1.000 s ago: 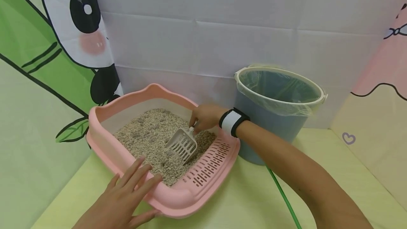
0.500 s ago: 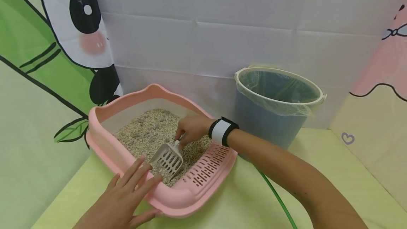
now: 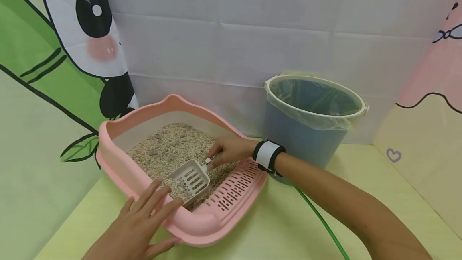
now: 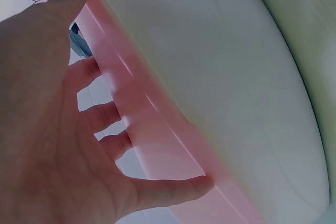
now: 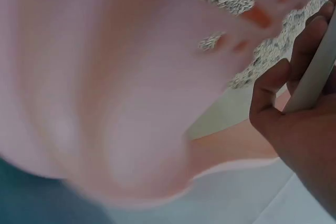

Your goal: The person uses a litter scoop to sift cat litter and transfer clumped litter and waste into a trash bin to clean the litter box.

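Scoop: pale grey-white plastic, slotted floor, some litter lying in it. It sits low over the litter at the near end of the pink tray, tilted, handle toward the right. Right hand pinches the handle, fingers curled round it. Left hand rests on the tray's near rim, fingers straight and spread. A blue bin with a clear liner stands just beside the tray, to the right. Yellow-green floor beneath.
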Demonstrator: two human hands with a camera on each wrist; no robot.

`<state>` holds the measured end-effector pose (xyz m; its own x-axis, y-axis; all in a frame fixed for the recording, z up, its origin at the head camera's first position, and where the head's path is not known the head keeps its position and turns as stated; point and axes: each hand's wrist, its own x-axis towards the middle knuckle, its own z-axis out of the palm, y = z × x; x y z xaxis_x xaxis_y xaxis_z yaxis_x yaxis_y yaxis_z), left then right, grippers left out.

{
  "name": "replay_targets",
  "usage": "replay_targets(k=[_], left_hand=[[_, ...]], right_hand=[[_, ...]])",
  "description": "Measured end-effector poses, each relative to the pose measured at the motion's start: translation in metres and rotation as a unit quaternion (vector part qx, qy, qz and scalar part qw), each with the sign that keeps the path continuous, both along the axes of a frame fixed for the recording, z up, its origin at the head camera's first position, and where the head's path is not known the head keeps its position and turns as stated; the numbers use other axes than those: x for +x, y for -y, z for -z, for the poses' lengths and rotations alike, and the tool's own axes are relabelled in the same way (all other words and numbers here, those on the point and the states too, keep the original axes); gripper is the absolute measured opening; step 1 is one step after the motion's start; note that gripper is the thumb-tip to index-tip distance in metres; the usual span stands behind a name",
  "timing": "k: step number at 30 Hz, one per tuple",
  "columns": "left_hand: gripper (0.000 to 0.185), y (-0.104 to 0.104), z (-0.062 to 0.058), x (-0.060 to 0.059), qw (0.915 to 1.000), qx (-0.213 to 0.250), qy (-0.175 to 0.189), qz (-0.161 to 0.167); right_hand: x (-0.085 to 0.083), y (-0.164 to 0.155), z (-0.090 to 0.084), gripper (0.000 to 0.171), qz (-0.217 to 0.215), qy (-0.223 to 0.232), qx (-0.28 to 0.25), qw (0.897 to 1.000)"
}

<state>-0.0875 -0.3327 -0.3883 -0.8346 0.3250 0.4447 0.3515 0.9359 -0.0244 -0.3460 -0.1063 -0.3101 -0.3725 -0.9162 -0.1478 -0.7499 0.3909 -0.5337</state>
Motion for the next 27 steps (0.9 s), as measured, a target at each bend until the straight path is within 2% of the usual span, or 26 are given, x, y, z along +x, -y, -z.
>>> replay_targets(k=[4,9,13,16,20,27], left_hand=[[0.081,0.001,0.002,-0.002,0.9996,-0.003,-0.023,0.018],[0.081,0.003,0.002,-0.002,0.9994,-0.005,-0.028,0.018],[0.081,0.003,0.003,-0.003,0.9995,-0.002,-0.024,0.018],[0.081,0.002,0.003,-0.003,0.9994,0.0,-0.025,0.023],[0.08,0.002,0.003,-0.002,0.9995,0.003,-0.023,0.021],[0.08,0.002,0.003,-0.002,0.9992,0.003,-0.033,0.021]], right_hand=[[-0.003,-0.023,-0.005,0.031,0.058,0.018,-0.02,0.998],[-0.001,-0.039,-0.012,0.034,0.131,0.029,-0.067,0.989],[-0.002,-0.046,-0.013,0.031,0.173,0.077,-0.116,0.975],[-0.001,-0.048,-0.014,0.031,0.209,0.123,-0.15,0.958],[0.002,-0.045,-0.02,0.033,0.233,0.167,-0.196,0.938],[0.002,-0.034,-0.033,0.034,0.23,0.191,-0.253,0.92]])
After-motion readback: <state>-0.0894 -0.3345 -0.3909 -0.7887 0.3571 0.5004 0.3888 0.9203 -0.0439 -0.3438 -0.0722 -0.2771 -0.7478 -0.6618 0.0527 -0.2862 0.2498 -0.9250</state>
